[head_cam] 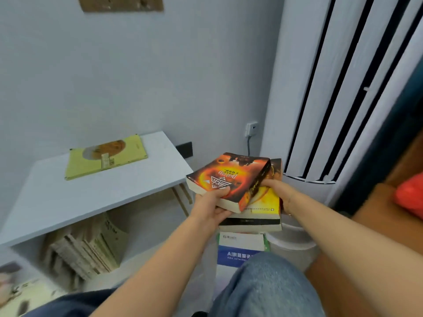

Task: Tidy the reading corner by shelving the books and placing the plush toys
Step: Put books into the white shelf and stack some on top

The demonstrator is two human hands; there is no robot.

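The left hand (pixel 211 207) has a clenched grip on the tilted orange book (pixel 229 179). The right hand (pixel 278 193) grasps the stacked books (pixel 263 209) beneath; these could slide off.

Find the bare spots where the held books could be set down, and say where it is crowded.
Free: white tabletop in front of the yellow book, and its right end. Shelf space right of the leaning books looks open. Crowded: the book stack under both hands.
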